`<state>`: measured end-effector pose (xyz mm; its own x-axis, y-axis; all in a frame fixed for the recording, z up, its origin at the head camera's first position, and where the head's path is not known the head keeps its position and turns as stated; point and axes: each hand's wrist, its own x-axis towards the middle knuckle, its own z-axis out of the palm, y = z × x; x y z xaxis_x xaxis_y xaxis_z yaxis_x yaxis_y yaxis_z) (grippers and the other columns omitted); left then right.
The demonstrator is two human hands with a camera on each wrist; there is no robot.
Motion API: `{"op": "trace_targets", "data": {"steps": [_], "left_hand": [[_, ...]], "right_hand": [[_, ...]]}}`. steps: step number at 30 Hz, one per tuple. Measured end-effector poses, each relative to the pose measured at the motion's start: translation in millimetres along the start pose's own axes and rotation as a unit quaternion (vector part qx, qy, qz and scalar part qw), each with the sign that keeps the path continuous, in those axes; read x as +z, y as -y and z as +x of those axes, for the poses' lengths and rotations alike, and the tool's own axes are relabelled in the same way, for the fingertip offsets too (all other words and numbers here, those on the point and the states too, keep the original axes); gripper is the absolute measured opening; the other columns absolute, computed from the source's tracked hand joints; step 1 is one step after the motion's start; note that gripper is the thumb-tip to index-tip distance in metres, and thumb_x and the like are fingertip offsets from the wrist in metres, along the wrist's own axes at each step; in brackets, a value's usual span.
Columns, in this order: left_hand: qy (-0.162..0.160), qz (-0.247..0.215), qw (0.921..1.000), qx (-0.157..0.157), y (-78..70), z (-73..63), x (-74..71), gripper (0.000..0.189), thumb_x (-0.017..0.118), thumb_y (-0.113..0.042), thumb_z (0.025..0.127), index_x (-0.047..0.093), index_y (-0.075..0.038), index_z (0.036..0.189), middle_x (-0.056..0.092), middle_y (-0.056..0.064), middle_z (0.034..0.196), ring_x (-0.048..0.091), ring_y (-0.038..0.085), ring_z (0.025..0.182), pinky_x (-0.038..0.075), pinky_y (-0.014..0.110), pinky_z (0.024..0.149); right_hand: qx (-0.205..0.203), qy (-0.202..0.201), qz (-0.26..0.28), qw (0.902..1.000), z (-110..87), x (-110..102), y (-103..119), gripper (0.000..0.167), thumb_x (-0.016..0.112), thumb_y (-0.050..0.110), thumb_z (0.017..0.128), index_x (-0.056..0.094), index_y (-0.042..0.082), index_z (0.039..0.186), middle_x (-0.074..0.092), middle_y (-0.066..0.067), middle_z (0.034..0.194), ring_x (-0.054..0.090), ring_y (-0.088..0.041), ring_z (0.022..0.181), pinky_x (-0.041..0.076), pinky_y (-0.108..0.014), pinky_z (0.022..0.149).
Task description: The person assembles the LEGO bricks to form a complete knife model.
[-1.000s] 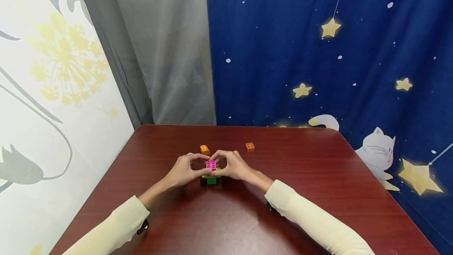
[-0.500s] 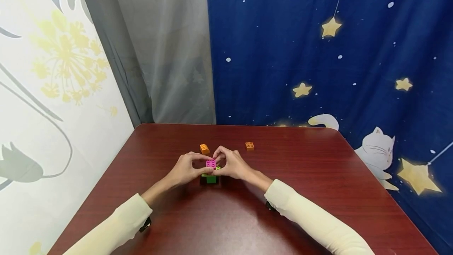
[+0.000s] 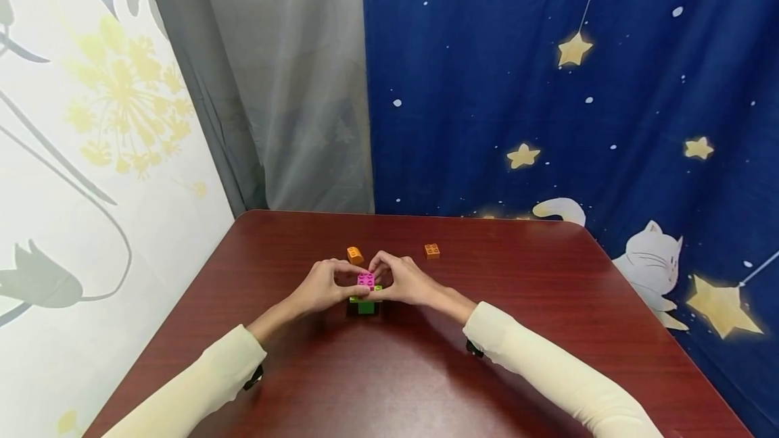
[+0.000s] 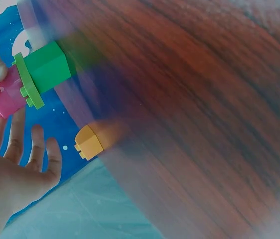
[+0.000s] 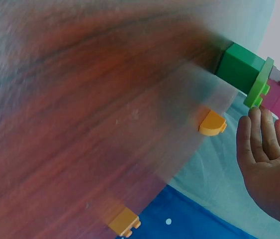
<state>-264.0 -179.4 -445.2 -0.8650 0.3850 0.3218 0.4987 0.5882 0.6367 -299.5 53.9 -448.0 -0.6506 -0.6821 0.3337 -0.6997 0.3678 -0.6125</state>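
Note:
A pink toy building brick (image 3: 366,280) sits on a lime-green plate (image 4: 29,82), which tops a green block (image 4: 46,67) standing on the table. From the left, my left hand (image 3: 324,286) pinches the pink brick between thumb and index finger. My right hand (image 3: 406,282) does the same on the other side, its thumb at the near face and index finger arched behind. The remaining fingers of the left hand spread out in the left wrist view. In the right wrist view, the right hand's other fingers extend beside the lime plate, and the thumb overlaps the pink brick.
Behind the stack lies an orange brick with a rounded side (image 3: 355,255). A square orange four-stud brick (image 3: 432,251) lies farther right. The reddish-brown table (image 3: 517,289) ends at a grey curtain (image 3: 310,120) and a blue star-patterned curtain (image 3: 450,120).
The right index finger has lifted slightly and moved apart from the left one. Both hands stay at the pink brick, and the head view has shifted a little.

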Motion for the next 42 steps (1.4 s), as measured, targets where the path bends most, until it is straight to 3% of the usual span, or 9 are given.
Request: {"op": "trace_targets", "data": {"steps": [9,14,20,25,32,42], "left_hand": [[0.002,0.000,1.0000,0.004,0.3,1.4,-0.4,0.030,0.089,-0.034,0.084,0.082,-0.020,0.109,0.074,-0.011,0.094,0.063,0.017,0.086,0.051,0.034,0.073],[0.001,0.003,1.0000,0.004,1.2,1.6,-0.1,0.031,0.089,-0.036,0.083,0.082,-0.020,0.109,0.074,-0.011,0.095,0.063,0.017,0.087,0.051,0.035,0.075],[0.001,0.005,1.0000,-0.005,1.8,1.4,0.4,0.032,0.089,-0.039,0.083,0.082,-0.021,0.109,0.075,-0.011,0.097,0.064,0.021,0.089,0.049,0.033,0.074],[0.006,0.001,0.9999,-0.009,2.9,0.4,2.5,0.033,0.088,-0.041,0.083,0.082,-0.022,0.110,0.076,-0.009,0.097,0.065,0.026,0.091,0.051,0.039,0.076],[0.010,-0.008,0.9998,-0.017,1.9,-2.2,2.9,0.033,0.088,-0.041,0.084,0.082,-0.024,0.111,0.076,-0.009,0.099,0.064,0.023,0.094,0.052,0.049,0.085],[0.008,0.000,0.9999,-0.010,0.1,-0.9,0.8,0.032,0.088,-0.041,0.084,0.082,-0.026,0.110,0.074,-0.011,0.097,0.061,0.023,0.089,0.047,0.035,0.076]], "right_hand": [[0.006,0.021,0.010,0.9997,-2.2,-14,-6,0.042,0.089,0.028,0.085,0.066,0.011,0.115,0.077,-0.002,0.105,0.073,-0.015,0.093,0.059,-0.028,0.079],[0.012,0.020,0.010,0.9997,-3.6,-21,-11,0.042,0.088,0.025,0.087,0.066,0.006,0.118,0.076,-0.006,0.108,0.072,-0.017,0.096,0.059,-0.035,0.082],[0.023,-0.007,0.027,0.9993,-7.3,-31,-30,0.041,0.087,0.018,0.087,0.066,0.007,0.121,0.075,-0.016,0.109,0.072,-0.030,0.097,0.060,-0.047,0.083],[0.040,-0.032,0.014,0.9986,-14.5,-40,-50,0.040,0.087,0.020,0.087,0.068,0.010,0.120,0.075,-0.017,0.108,0.072,-0.029,0.096,0.060,-0.045,0.082],[0.062,-0.066,-0.020,0.9957,-21.9,-54,-79,0.038,0.087,0.015,0.086,0.070,0.006,0.119,0.075,-0.019,0.108,0.073,-0.032,0.097,0.059,-0.045,0.083],[0.083,-0.107,-0.068,0.9885,-24.3,-82,-104,0.039,0.089,0.008,0.082,0.071,0.002,0.116,0.076,-0.016,0.102,0.073,-0.031,0.092,0.058,-0.045,0.082]]}}
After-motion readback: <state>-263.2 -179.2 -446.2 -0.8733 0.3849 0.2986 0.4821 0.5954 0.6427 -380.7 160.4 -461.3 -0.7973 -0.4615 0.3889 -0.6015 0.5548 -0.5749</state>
